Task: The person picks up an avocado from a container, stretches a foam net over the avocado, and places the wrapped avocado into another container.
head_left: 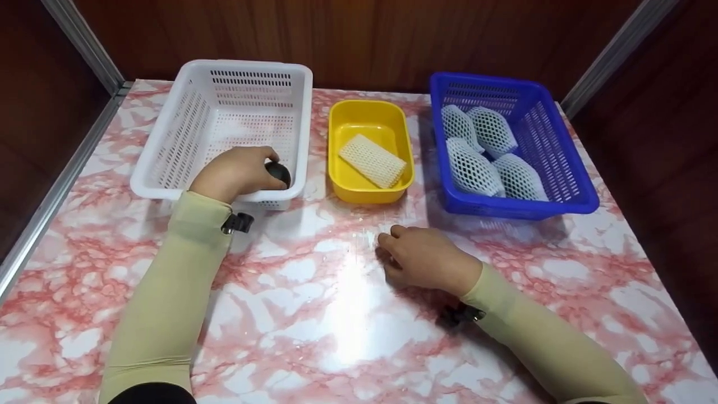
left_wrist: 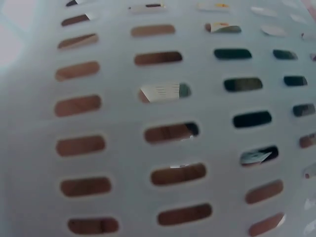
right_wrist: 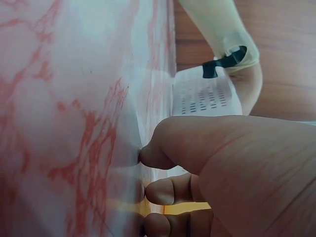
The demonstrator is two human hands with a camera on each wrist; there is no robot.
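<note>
In the head view my left hand (head_left: 238,171) reaches over the front rim of the white basket (head_left: 143,168). Its thumb and fingers grip a dark, rounded avocado (head_left: 279,174) near the basket's front right corner. The left wrist view is filled by the slotted basket wall (left_wrist: 123,116), which hides most of that hand. My right hand (head_left: 429,258) rests on the table in front of the yellow bin (head_left: 370,195), holding nothing. The right wrist view shows its loosely bent fingers (right_wrist: 160,191) with their tips at the tabletop. A cream foam net sleeve (head_left: 373,161) lies flat inside the yellow bin.
On the right stands a blue basket (head_left: 513,206) with several objects in white foam nets (head_left: 474,168) on its left side. Wooden panels (head_left: 370,45) close off the back and sides of the red-and-white marbled table (head_left: 269,336).
</note>
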